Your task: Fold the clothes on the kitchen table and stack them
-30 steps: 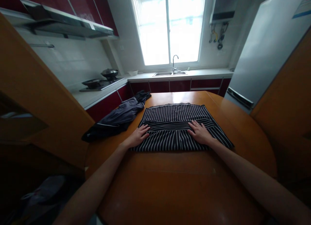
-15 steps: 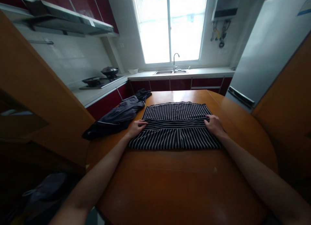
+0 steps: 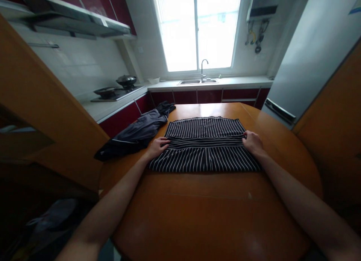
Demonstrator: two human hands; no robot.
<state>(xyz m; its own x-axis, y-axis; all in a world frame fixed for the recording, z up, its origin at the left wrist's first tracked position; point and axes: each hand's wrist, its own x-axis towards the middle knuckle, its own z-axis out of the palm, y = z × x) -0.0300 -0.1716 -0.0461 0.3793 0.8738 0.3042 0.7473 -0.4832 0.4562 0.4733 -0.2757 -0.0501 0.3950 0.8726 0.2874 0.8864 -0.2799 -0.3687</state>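
Note:
A black garment with white stripes [image 3: 208, 156] lies spread and folded on the wooden table [image 3: 208, 212], with a band of crosswise stripes over its middle. Whether it is trousers, shorts or a skirt, I cannot tell. At the left end of that band, my left hand [image 3: 157, 147] pinches the edge of the cloth between thumb and fingers. My right hand [image 3: 253, 142] grips the band's opposite end, its fingers bent and pressed together on the fabric.
A dark grey and black garment [image 3: 138, 129] lies along the table's left edge. Past the table are a counter with a sink [image 3: 191, 82] and a stove with pans [image 3: 126, 80]. A fridge [image 3: 313, 54] stands on the right, and a wooden panel [image 3: 42, 88] rises on the left.
My right hand has shifted slightly to the right, and the garment's near right corner has moved outward with it. My left hand has moved slightly left and stays at the band's end.

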